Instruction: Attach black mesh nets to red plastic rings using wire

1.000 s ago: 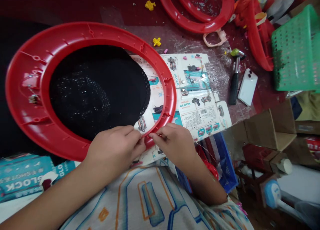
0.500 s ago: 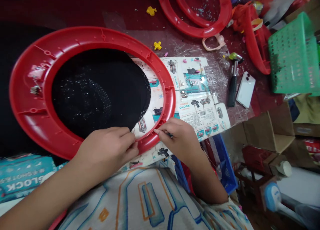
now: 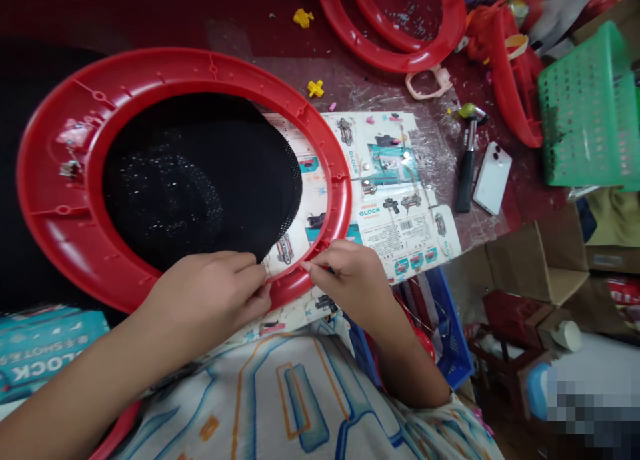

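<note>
A large red plastic ring (image 3: 55,153) lies before me, its ribbed side up. Inside its opening shows black mesh fabric (image 3: 200,173), which also spreads out to the left beneath the ring. My left hand (image 3: 215,293) is closed over the ring's near rim, fingers curled by the mesh's edge. To its right, my right hand (image 3: 350,280) is closed in a pinch, thumb and fingertip at the rim's inner edge. Whatever sits between those fingertips is too small to make out. Small metal pieces (image 3: 70,169) rest on the ring's left side.
Printed cardboard (image 3: 395,227) lies under the ring. A hammer (image 3: 466,173) and white phone (image 3: 493,179) are to the right, near a green basket (image 3: 585,113). More red rings (image 3: 400,63) lie at the back. A blue crate (image 3: 453,353) stands below the table edge.
My right hand has shifted slightly left along the rim, toward my left hand. The left hand keeps its closed pose and the ring stays nearly in place.
</note>
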A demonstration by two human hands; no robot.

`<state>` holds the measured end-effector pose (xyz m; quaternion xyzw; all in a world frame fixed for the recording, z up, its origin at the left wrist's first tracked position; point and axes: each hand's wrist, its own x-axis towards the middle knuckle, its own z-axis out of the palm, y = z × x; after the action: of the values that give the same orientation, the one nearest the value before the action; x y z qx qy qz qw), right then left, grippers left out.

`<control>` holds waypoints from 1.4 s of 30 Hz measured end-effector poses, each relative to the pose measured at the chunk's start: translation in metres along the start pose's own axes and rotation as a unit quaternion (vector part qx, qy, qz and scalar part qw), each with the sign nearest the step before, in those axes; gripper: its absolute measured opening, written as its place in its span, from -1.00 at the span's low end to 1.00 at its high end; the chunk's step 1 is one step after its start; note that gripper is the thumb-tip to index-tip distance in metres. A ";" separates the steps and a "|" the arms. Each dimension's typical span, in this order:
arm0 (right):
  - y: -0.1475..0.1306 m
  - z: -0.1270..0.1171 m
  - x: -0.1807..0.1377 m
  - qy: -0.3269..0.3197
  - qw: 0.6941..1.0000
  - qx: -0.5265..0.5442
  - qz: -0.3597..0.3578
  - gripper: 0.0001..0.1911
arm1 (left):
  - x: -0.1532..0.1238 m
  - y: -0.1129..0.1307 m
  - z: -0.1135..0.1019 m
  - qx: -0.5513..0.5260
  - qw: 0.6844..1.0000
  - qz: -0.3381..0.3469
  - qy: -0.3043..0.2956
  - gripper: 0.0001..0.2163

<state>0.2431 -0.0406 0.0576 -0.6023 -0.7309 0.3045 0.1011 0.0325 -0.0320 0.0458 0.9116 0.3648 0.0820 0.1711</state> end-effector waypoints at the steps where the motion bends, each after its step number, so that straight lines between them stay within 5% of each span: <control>1: 0.000 0.001 0.000 0.000 1.000 -0.002 -0.002 -0.71 | -0.001 -0.001 0.001 -0.002 1.000 -0.003 -0.005 -0.71; 12: 0.004 0.008 -0.002 0.004 1.000 -0.005 -0.004 -0.72 | 0.005 0.015 -0.006 0.043 0.999 -0.032 -0.004 -0.75; 17: 0.002 0.007 -0.001 0.010 0.999 -0.030 -0.007 -0.76 | 0.015 0.034 0.002 0.074 0.995 -0.042 -0.057 -0.93; 22: 0.009 -0.010 -0.004 0.014 0.995 -0.058 -0.077 -0.79 | 0.013 0.031 0.013 0.100 0.993 -0.049 0.031 -0.81; 27: 0.015 -0.019 0.003 0.026 0.982 -0.087 -0.163 -0.75 | 0.010 0.022 0.014 0.094 0.994 -0.014 0.048 -0.81; 42: 0.002 0.001 0.007 0.022 0.999 -0.014 -0.042 -0.80 | 0.001 -0.004 -0.002 0.075 0.993 0.076 0.042 -0.72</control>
<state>0.2421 -0.0343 0.0539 -0.5788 -0.7574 0.2765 0.1218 0.0304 -0.0284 0.0464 0.9425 0.3067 0.1053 0.0805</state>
